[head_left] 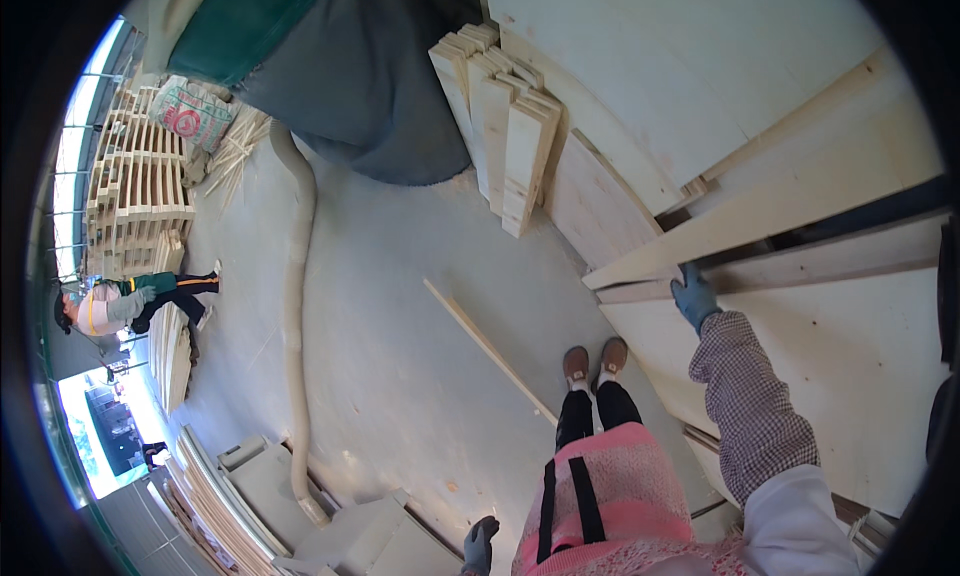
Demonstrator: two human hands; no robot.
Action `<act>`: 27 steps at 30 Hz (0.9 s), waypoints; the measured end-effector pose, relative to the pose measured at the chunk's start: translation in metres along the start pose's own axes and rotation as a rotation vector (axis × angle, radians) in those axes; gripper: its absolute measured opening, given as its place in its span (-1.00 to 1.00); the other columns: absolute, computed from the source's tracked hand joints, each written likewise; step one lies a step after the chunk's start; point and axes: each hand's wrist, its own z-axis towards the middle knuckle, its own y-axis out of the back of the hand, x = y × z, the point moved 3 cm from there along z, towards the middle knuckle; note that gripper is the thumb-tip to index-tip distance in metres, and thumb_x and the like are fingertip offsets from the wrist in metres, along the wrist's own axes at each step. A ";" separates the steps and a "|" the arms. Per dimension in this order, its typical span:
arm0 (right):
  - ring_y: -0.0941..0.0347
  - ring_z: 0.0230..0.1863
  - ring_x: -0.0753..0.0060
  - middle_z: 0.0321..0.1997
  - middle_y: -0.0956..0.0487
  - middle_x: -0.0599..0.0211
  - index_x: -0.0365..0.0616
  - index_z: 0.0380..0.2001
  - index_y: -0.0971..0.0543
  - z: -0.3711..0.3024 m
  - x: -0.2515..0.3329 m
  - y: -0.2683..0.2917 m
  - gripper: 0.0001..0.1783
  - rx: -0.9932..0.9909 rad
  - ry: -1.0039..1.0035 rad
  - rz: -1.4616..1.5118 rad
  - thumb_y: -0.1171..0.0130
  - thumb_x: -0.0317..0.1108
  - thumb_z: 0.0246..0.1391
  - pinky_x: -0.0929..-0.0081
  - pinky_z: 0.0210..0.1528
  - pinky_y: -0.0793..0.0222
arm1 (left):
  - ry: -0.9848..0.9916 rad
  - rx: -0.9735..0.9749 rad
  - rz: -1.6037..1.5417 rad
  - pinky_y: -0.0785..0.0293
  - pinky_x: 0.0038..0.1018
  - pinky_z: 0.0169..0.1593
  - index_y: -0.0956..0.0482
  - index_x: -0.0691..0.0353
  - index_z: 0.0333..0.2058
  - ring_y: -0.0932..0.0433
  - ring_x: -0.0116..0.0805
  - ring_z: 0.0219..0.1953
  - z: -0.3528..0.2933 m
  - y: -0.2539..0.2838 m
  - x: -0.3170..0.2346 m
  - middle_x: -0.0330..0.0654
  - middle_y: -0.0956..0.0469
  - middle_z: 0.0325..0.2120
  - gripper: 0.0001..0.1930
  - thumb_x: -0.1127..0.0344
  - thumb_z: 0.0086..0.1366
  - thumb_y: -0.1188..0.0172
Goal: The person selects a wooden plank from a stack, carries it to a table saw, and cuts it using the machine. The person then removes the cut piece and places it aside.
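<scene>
Pink clothing (620, 486) sits closest, and beyond it the wearer's gloved right hand (695, 298) lies at a long, narrow wooden board (825, 262) among pale panels on the right; whether its fingers are clamped on it, I can't tell. Near the wearer's other side hangs the gloved left hand (480, 546), well apart from that board, its finger pose unclear.

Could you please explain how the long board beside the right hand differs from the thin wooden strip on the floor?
The long board looks much wider, while the thin strip is narrow. The right hand is at the board's lower edge; no hand touches the strip. The board is among other boards, whereas the strip lies apart on the floor. Both are long, pale wood.
</scene>
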 end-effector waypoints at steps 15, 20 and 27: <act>-0.03 0.28 -0.09 0.37 0.18 -0.07 -0.12 0.29 0.16 -0.012 0.026 0.009 -0.04 0.342 0.039 0.092 -0.11 -0.09 -0.06 0.21 0.25 -0.05 | -0.197 0.133 0.112 -0.39 -0.34 0.05 -0.42 0.39 -0.04 -0.48 -0.21 -0.08 0.020 -0.057 -0.061 0.00 -0.49 -0.11 -0.65 0.25 0.36 0.14; -0.07 0.26 -0.10 0.35 0.11 -0.08 -0.08 0.28 0.13 -0.016 0.010 0.003 -0.04 0.223 0.076 0.117 -0.12 -0.09 -0.09 0.16 0.20 -0.13 | -0.181 0.142 0.208 -0.41 -0.34 0.02 -0.43 0.40 -0.05 -0.50 -0.22 -0.10 0.009 -0.042 -0.066 0.00 -0.50 -0.13 -0.64 0.22 0.36 0.12; 0.00 0.28 -0.17 0.29 0.01 -0.24 -0.27 0.24 0.04 -0.027 0.024 0.017 -0.15 0.201 0.034 0.361 -0.09 -0.19 -0.04 0.19 0.26 -0.02 | -0.208 0.143 0.405 -0.42 -0.35 0.01 -0.44 0.39 -0.06 -0.51 -0.23 -0.12 0.015 -0.052 -0.102 -0.01 -0.52 -0.16 -0.64 0.22 0.36 0.10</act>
